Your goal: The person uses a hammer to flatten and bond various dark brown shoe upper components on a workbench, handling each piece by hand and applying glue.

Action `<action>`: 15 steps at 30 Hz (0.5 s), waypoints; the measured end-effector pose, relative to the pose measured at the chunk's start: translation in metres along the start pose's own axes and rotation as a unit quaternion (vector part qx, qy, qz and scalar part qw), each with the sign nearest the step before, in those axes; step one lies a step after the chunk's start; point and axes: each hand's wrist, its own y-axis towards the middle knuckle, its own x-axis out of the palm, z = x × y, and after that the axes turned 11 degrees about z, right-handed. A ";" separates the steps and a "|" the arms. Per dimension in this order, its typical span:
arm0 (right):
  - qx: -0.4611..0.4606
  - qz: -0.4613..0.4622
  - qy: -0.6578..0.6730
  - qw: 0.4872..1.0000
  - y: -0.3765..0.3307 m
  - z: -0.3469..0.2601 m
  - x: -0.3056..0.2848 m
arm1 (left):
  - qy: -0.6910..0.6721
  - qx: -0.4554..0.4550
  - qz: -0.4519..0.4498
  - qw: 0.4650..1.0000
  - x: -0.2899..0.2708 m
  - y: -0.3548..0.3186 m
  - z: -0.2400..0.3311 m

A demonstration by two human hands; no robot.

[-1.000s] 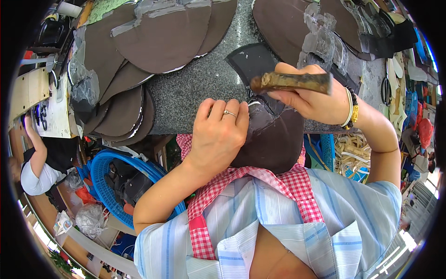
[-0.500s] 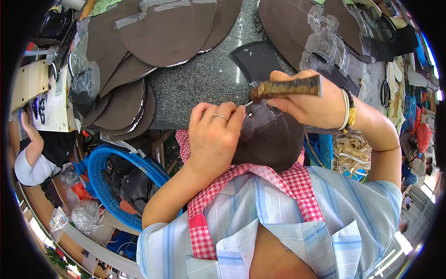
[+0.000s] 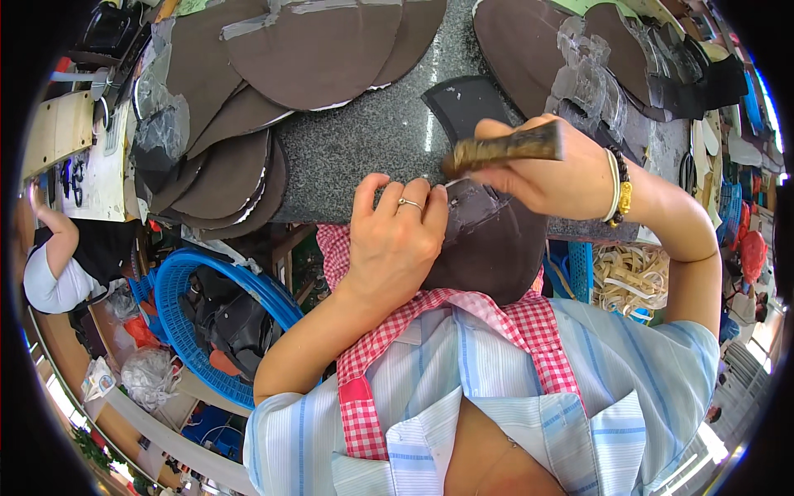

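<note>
- Dark brown leather piece (image 3: pixel 496 248) lies half over the near edge of the grey speckled stone worktop (image 3: pixel 364 149), its lower part hanging toward the person's chest.
- Left hand (image 3: pixel 397 240) lies flat on the piece, fingers together, pressing it down; ring on one finger.
- Right hand (image 3: pixel 554 169) is clenched around a worn brown tool (image 3: pixel 504 149), held level just above the piece; whether it touches cannot be told.
- Small black cut piece (image 3: pixel 467 99) lies just beyond.
- Stacks of brown rounded leather panels (image 3: pixel 322 50) cover the worktop's far and left parts.
- Blue plastic basket (image 3: pixel 198 322) stands on the floor at left; another person (image 3: pixel 58 264) works beyond it.
</note>
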 end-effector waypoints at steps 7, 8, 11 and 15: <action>0.023 -0.025 -0.044 0.998 -0.003 -0.017 0.001 | -0.078 -0.101 0.049 0.991 0.001 -0.013 0.000; 0.020 -0.025 -0.047 0.998 -0.001 -0.014 0.001 | -0.027 -0.069 0.041 0.996 0.002 -0.014 0.004; -0.027 0.026 -0.014 0.999 0.000 -0.009 0.002 | 0.047 -0.026 0.020 0.998 0.000 -0.016 0.012; 0.030 -0.037 -0.063 0.997 0.001 -0.024 0.009 | -0.029 -0.088 0.056 0.994 0.001 -0.026 0.010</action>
